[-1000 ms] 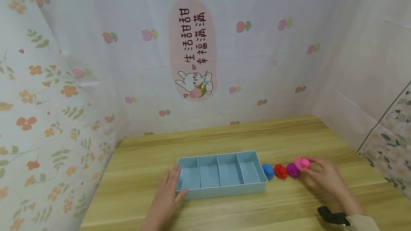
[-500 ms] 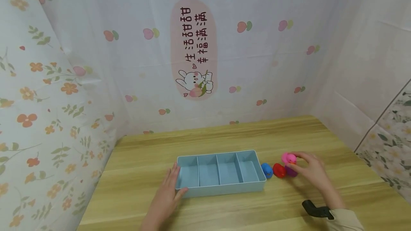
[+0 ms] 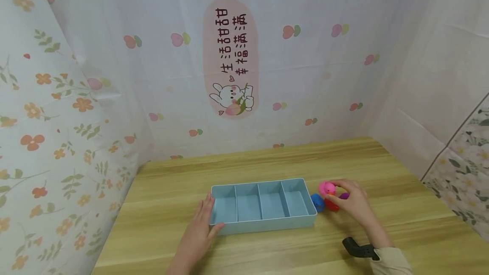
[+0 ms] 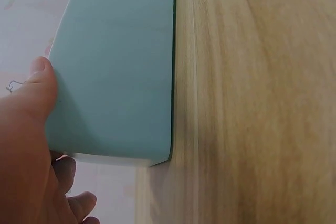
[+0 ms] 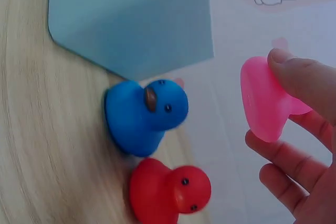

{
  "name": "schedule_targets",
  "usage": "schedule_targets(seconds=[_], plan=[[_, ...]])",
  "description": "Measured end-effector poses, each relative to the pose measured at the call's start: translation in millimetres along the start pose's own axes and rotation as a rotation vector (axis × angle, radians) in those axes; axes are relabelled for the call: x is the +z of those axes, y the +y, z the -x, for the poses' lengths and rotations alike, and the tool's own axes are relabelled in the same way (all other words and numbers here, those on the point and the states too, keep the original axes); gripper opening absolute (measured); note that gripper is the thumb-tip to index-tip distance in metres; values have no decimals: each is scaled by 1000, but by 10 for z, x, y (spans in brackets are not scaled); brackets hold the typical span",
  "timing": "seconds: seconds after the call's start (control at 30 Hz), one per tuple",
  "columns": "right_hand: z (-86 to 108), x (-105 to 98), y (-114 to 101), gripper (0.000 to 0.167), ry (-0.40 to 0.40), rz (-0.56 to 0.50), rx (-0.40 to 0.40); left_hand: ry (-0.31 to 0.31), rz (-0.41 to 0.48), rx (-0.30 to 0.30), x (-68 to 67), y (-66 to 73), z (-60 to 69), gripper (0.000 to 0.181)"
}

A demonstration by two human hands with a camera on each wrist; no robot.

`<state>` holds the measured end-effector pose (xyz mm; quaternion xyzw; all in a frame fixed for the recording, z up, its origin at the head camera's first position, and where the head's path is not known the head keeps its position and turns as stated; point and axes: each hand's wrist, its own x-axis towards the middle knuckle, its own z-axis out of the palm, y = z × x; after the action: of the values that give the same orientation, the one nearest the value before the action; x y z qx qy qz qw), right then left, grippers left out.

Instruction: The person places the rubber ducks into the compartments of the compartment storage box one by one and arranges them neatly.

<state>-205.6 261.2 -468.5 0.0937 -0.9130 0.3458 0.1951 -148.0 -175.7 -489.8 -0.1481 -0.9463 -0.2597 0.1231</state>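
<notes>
In the head view, a pale blue box (image 3: 267, 225) with several compartments stands on the table. My left hand (image 3: 195, 233) holds its near left corner, the thumb (image 4: 39, 85) against the front wall and the fingers along the end wall. My right hand (image 3: 355, 203) pinches a pink toy duck (image 5: 262, 100) between thumb and fingers, raised off the table. Below the pink duck is a red toy duck (image 5: 168, 190). A blue toy duck (image 5: 139, 116) sits by the box's right end. A purple toy duck (image 3: 344, 196) is mostly hidden behind my right hand.
The wood-grain table (image 3: 267, 253) ends at a patterned cloth backdrop (image 3: 168, 75) behind and at both sides. A black strap piece (image 3: 359, 249) sticks out from my right wrist, by a beige sleeve (image 3: 389, 262).
My right hand has carried the pink duck leftward, from over the purple duck to above the red one. The left hand and the box stay nearly still.
</notes>
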Motion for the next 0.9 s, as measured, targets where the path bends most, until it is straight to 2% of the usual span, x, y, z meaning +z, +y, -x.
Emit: schedule_targets(seconds=[0.23,0.57,0.9], plan=[[-39,105,-92,38,19,-13,-31,10,-1,0,7,-1,-1,70],[-134,292,-295,36,-52,-86,-49,7,5,-8,11,-16,-2,71],[-161,426,-444,35,-84,-134,-77,13,5,1,24,-26,-10,71]])
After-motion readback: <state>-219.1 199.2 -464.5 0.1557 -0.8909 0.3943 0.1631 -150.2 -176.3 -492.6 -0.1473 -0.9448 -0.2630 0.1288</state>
